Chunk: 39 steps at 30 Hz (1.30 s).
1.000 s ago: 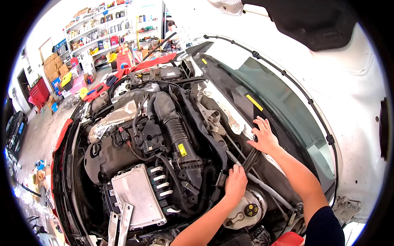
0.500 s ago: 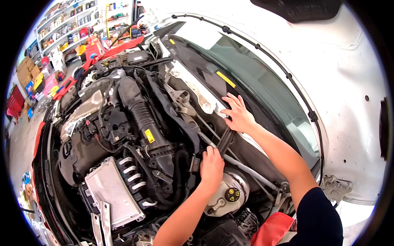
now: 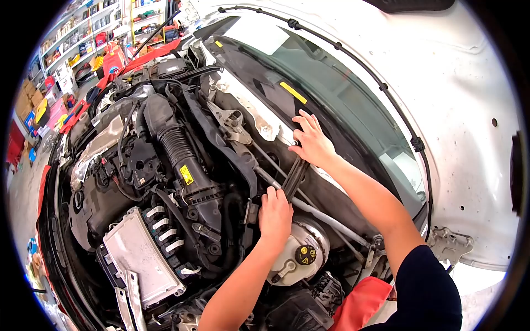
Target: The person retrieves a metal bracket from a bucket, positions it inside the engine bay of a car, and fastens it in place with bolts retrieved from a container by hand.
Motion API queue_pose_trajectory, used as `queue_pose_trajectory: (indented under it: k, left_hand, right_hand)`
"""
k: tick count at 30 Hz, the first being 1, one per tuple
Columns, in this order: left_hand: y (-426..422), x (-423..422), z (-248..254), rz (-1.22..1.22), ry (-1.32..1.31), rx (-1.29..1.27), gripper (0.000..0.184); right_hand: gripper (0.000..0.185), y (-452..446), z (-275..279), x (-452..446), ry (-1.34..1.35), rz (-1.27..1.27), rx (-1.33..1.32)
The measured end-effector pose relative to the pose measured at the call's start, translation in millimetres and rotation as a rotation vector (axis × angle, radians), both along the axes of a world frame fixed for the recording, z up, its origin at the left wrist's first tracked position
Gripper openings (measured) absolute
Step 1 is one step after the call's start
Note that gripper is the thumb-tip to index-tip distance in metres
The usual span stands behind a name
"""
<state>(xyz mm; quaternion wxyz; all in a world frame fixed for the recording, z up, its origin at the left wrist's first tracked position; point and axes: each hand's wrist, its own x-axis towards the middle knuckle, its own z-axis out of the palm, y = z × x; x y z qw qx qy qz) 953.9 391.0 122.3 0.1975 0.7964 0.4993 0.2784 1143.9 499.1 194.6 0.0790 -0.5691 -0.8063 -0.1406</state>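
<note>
A ribbed black plastic strip (image 3: 296, 177) stretches between my hands across the grey strut bar (image 3: 326, 218) in the engine bay. My left hand (image 3: 275, 216) has its fingers closed at the strip's lower end, which they partly hide. At the upper end, my right hand (image 3: 312, 142) has its fingers spread over the edge of the black windshield cowl (image 3: 265, 74); its thumb is beside the strip's end. Just below my left hand sits the round brake booster (image 3: 326, 243) with a reservoir under a black cap (image 3: 305, 255) with yellow marks.
Left of my hands lie the ribbed intake hose (image 3: 178, 146) and a silver control unit (image 3: 144, 256). The raised white hood (image 3: 458, 110) is on the right. A red cloth (image 3: 361, 302) lies near my right arm. Stocked shelves (image 3: 83, 38) stand far back.
The whole view has shifted, so the engine bay appears farther left and slightly higher. Both hands keep about the same places along the strip.
</note>
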Motion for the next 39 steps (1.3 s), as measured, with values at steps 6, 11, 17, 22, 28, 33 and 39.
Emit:
queue_pose_trajectory:
  k: [6, 11, 17, 22, 28, 33, 39]
  left_hand:
    - [0, 0, 3, -0.01, 0.008, -0.033, 0.03]
    - [-1, 0, 1, 0.005, -0.05, -0.03, 0.03]
    - [-1, 3, -12, 0.057, -0.014, 0.084, 0.015]
    - [1, 6, -14, 0.031, -0.106, -0.038, 0.029]
    - [5, -5, -18, -0.007, -0.129, 0.001, 0.025]
    - [7, -4, -20, 0.023, -0.114, -0.022, 0.029]
    - [5, 2, -20, 0.014, -0.127, -0.032, 0.027]
  right_hand:
    - [0.023, -2, 3, 2, -0.032, 0.073, -0.005]
    - [0.028, -4, 4, -4, 0.063, 0.086, 0.061]
    - [0.024, -1, -2, -2, -0.052, 0.012, 0.021]
    - [0.024, -6, 9, -11, -0.065, 0.055, -0.011]
    - [0.025, -6, 9, -26, -0.139, -0.038, -0.024]
    - [0.017, 3, -4, -12, -0.034, 0.065, 0.032]
    - [0.016, -6, 3, -17, 0.006, 0.036, 0.044]
